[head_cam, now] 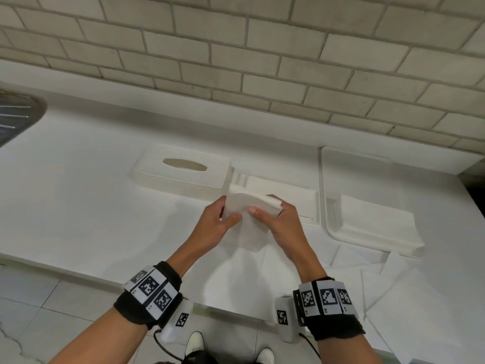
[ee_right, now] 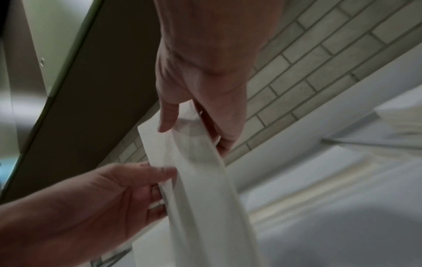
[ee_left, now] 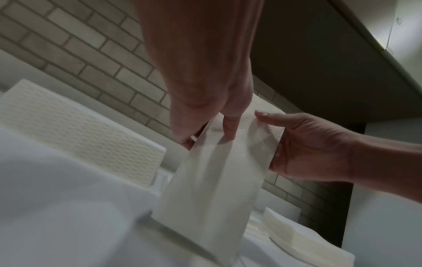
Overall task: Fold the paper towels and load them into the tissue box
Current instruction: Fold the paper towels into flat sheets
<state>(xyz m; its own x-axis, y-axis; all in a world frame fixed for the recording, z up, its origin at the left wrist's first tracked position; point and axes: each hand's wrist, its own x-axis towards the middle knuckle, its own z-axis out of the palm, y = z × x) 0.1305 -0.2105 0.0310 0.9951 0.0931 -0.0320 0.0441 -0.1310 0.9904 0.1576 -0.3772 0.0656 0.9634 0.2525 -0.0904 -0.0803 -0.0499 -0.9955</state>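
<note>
Both hands hold a folded wad of white paper towels (head_cam: 249, 206) upright above the counter. My left hand (head_cam: 228, 214) pinches its left edge, thumb in front. My right hand (head_cam: 267, 208) grips its right edge, thumb on the front face. In the left wrist view the paper towels (ee_left: 214, 171) hang from my left hand (ee_left: 205, 130), with the right hand (ee_left: 308, 144) at their side. Seen from the right wrist, my right hand (ee_right: 198, 126) pinches the paper towels (ee_right: 200, 180) near the top, and the left hand (ee_right: 128, 187) holds them lower. The white woven tissue box (head_cam: 183, 172), with an oval slot, stands just behind and to the left.
A shallow white tray (head_cam: 301, 203) holding flat towels lies right of the box. A larger white tray (head_cam: 325, 185) at the right carries a stack of towels (head_cam: 378, 224). Loose sheets (head_cam: 420, 298) cover the counter's front right. A metal sink (head_cam: 15, 114) is far left.
</note>
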